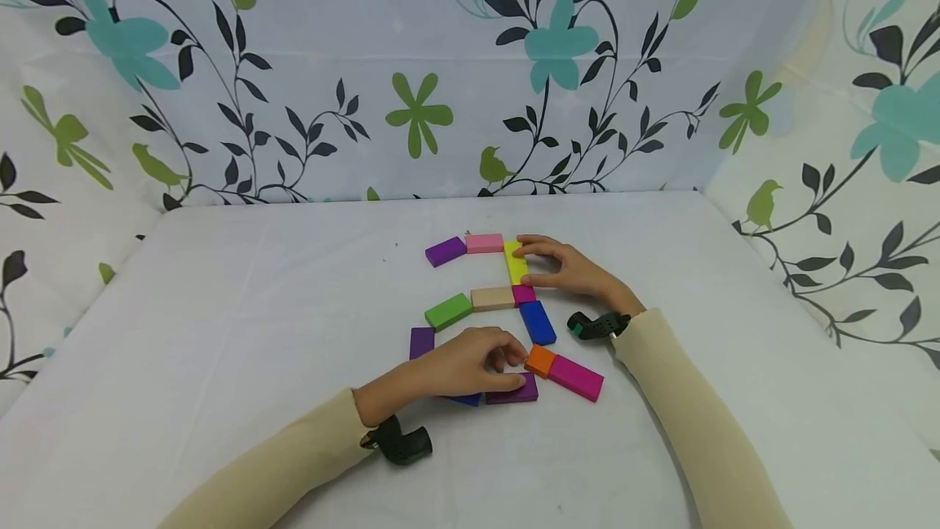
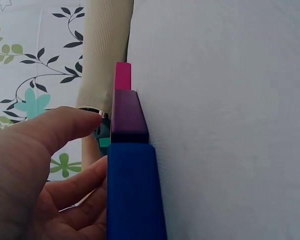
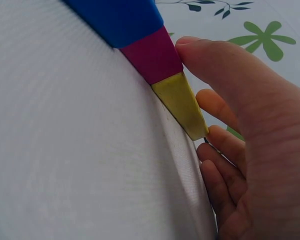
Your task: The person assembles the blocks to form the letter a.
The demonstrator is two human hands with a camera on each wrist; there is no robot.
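Observation:
My left hand point(image 1: 470, 362) hovers low over the bottom row, its thumb overlapping the purple block point(image 1: 512, 389). In the left wrist view its fingers are loosely bent with nothing between them, beside the purple block point(image 2: 130, 114) and the blue block point(image 2: 134, 187). At the far end, my right hand point(image 1: 569, 268) spreads its thumb and fingertips along the yellow block point(image 1: 516, 262). The right wrist view puts its thumb right by the small magenta block point(image 3: 154, 54), with fingertips near the far end of the yellow block point(image 3: 182, 105).
Flat coloured blocks form a branching line: purple point(image 1: 445, 251), pink point(image 1: 485, 243), tan point(image 1: 493, 299), green point(image 1: 449, 312), blue point(image 1: 538, 322), orange point(image 1: 539, 361) and magenta point(image 1: 576, 378). A dark purple block point(image 1: 422, 341) is partly behind the left hand. White cloth point(image 1: 257, 308) covers the table.

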